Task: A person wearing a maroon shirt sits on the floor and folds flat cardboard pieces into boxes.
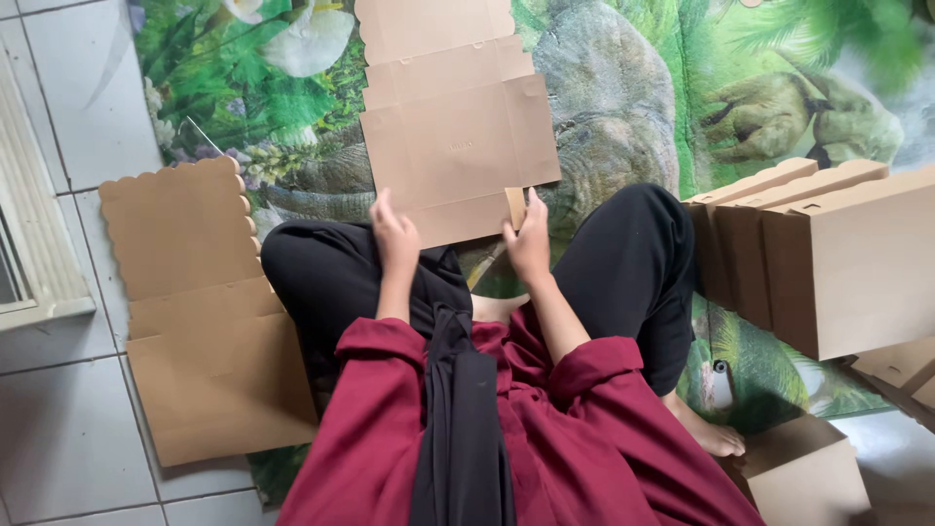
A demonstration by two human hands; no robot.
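Head view, both hands' fingers [394, 226] gripping flat brown carton [458, 146] edge, folded boxes [838, 253] right

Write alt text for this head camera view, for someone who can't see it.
A seated person's left hand and right hand hold the near edge of a flat, unfolded brown cardboard box blank on a green jungle-print mat. Another flat brown blank lies left; assembled brown cardboard boxes stand right.

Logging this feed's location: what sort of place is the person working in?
Probably a home floor used as a workspace. The person sits cross-legged on a dinosaur-print mat laid over white floor tiles, both hands on a flat cardboard box blank, with folded boxes stacked alongside.
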